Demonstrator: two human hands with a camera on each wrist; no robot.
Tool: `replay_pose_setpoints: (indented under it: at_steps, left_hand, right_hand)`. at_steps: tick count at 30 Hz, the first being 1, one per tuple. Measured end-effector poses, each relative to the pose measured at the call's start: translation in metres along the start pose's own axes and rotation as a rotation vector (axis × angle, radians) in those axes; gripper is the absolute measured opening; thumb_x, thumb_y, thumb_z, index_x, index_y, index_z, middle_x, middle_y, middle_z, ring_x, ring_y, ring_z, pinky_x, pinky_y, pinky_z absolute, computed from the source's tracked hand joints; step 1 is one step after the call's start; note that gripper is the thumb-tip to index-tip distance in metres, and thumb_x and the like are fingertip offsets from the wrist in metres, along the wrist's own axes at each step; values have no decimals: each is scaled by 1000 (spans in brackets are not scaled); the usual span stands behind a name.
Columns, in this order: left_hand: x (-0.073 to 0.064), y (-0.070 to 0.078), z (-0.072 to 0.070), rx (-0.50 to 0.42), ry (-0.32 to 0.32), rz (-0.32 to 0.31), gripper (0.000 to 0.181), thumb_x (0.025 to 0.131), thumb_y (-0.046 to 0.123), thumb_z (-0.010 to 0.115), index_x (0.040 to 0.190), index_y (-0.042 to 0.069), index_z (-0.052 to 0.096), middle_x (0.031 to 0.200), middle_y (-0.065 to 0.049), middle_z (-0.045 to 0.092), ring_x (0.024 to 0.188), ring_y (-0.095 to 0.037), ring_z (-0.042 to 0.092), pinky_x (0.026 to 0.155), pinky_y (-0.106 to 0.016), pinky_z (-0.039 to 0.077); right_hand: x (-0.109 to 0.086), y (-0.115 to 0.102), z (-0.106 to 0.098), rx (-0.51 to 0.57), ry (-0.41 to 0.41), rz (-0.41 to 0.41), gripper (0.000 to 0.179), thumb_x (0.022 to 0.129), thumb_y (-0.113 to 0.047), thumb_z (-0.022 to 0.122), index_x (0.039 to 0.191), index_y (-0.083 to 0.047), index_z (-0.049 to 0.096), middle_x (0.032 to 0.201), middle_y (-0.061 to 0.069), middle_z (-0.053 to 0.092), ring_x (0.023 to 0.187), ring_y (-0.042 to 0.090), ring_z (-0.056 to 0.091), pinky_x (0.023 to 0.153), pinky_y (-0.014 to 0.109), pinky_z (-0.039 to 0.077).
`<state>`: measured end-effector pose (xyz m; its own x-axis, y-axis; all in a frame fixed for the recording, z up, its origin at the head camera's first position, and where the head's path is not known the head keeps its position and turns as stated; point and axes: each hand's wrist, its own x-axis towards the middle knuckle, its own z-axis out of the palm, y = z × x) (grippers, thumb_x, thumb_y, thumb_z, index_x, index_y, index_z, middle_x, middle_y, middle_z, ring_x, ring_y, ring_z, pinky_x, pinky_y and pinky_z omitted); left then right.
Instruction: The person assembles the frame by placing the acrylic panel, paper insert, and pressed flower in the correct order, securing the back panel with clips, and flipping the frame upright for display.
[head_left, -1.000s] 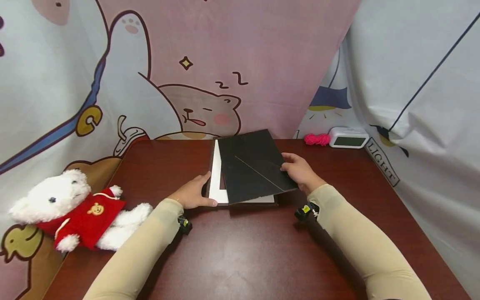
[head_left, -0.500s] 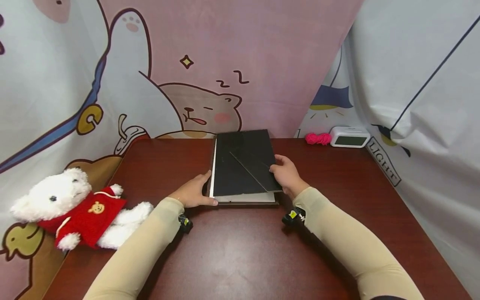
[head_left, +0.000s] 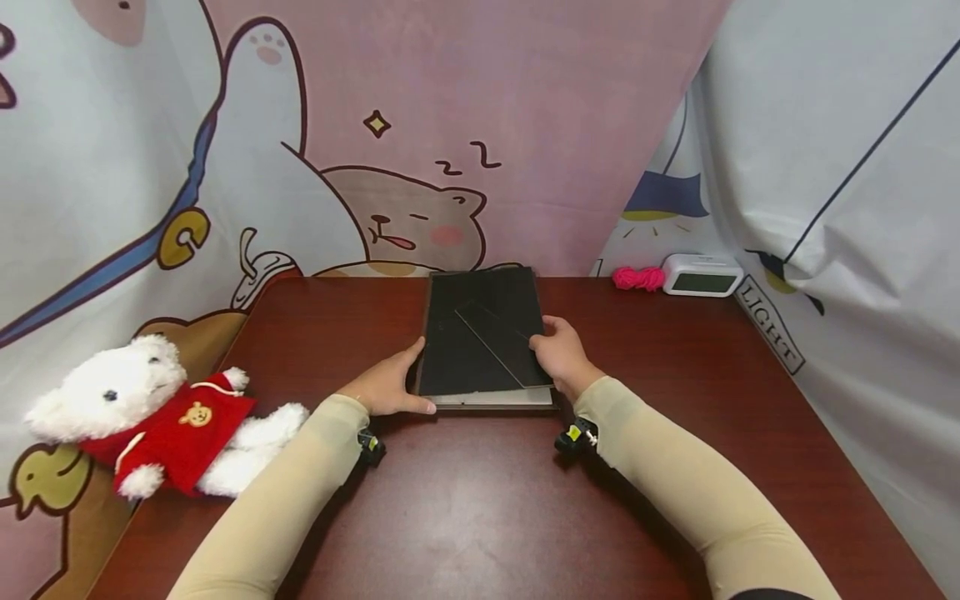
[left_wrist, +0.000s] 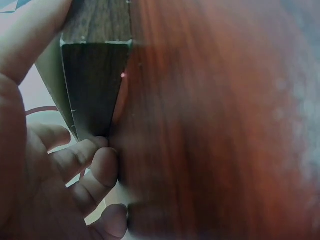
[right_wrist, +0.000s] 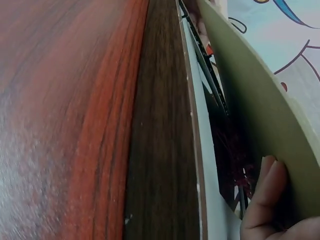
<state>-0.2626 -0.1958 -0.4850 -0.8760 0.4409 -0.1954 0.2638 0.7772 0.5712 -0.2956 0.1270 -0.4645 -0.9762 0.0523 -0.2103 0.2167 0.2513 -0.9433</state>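
Pinching the right edge of a black board [head_left: 480, 333] between thumb and fingers, a person's right hand [head_left: 566, 358] sits between three and four o'clock, counted from the board's middle as the wearer sees it. Left hand [head_left: 390, 387], at eight o'clock: thumb and fingers stand spread apart around the near-left corner of a dark wood-grain frame [head_left: 495, 408], thumb along the near edge, fingers against the left side.

Over the frame lies the board, covering nearly all of it and marked with a thin slanting line. At six o'clock a white strip [head_left: 498, 398] shows between board and frame rim. Seen from the right wrist, the board tilts up on that side, its tan underside apart from the frame, with a gap between.

Frame and board are at the far side of a reddish-brown table [head_left: 465, 500]. Between eight and nine o'clock lies a white plush bear [head_left: 172, 425] in red; at two, pink yarn [head_left: 637, 278], just beside a white digital clock [head_left: 702, 277]. Behind, at twelve, hangs a cartoon-printed curtain [head_left: 525, 125].
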Motion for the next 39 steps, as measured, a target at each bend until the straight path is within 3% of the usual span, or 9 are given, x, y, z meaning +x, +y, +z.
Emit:
replay_pose_setpoints:
  at_steps: [8, 13, 17, 19, 23, 26, 29, 32, 39]
  left_hand:
    - [-1, 3, -2, 17, -1, 28, 126, 82, 53, 88, 171, 11, 10, 173, -21, 25, 157, -39, 30, 126, -56, 30]
    - [-2, 4, -3, 28, -4, 24, 120, 81, 55, 88, 171, 15, 19, 170, -22, 30, 156, -41, 32, 123, -58, 33]
    - [-2, 6, -3, 31, -8, 2, 118, 81, 57, 87, 170, 17, 21, 170, -23, 30, 156, -41, 32, 122, -60, 34]
    - [-2, 7, -3, 31, -10, -5, 118, 81, 57, 87, 170, 18, 21, 170, -22, 29, 156, -41, 32, 122, -60, 34]
    - [-3, 9, -4, 30, -15, -8, 117, 81, 57, 87, 170, 17, 22, 170, -22, 30, 155, -41, 34, 121, -60, 35]
    - [-2, 9, -4, 29, -16, -6, 115, 81, 57, 87, 170, 17, 25, 169, -21, 32, 154, -40, 37, 120, -59, 37]
    - [-2, 10, -4, 27, -17, -5, 113, 82, 56, 86, 169, 17, 27, 169, -20, 34, 152, -39, 40, 119, -59, 39]
    - [-2, 10, -4, 31, -21, -2, 113, 82, 57, 86, 169, 17, 27, 169, -19, 34, 152, -39, 40, 119, -58, 39]
    - [-1, 7, -3, 30, -18, -2, 115, 82, 57, 86, 170, 17, 23, 170, -20, 31, 153, -40, 38, 120, -59, 38]
  right_hand:
    - [1, -4, -14, -200, -81, -35, 69, 96, -15, 59, 160, 0, 37, 151, 25, 51, 124, 35, 60, 107, 50, 52]
    - [3, -3, -23, -378, -158, -30, 70, 98, -26, 65, 160, -4, 40, 151, 24, 52, 121, 36, 63, 86, 49, 62]
    - [4, -1, -26, -496, -180, -54, 72, 98, -32, 66, 159, -4, 42, 149, 24, 55, 117, 35, 66, 73, 42, 63]
    - [5, -1, -27, -539, -187, -64, 72, 97, -34, 66, 158, -3, 43, 147, 25, 57, 110, 31, 68, 70, 39, 63]
    - [7, -2, -30, -602, -216, -70, 72, 98, -35, 67, 158, -3, 44, 136, 23, 63, 75, 19, 68, 61, 31, 60]
    - [7, -5, -32, -630, -232, -98, 72, 97, -34, 69, 156, -1, 46, 129, 24, 66, 65, 19, 65, 61, 35, 59]
    - [5, -5, -32, -701, -221, -182, 72, 96, -35, 71, 154, 2, 48, 134, 26, 66, 94, 29, 72, 83, 45, 61]
    - [2, -1, -30, -789, -189, -288, 72, 96, -35, 74, 153, 1, 49, 140, 26, 62, 124, 36, 64, 106, 52, 52]
    - [-9, 4, -17, -879, -212, -522, 59, 95, -23, 78, 148, -6, 59, 147, 19, 60, 138, 39, 56, 117, 55, 43]
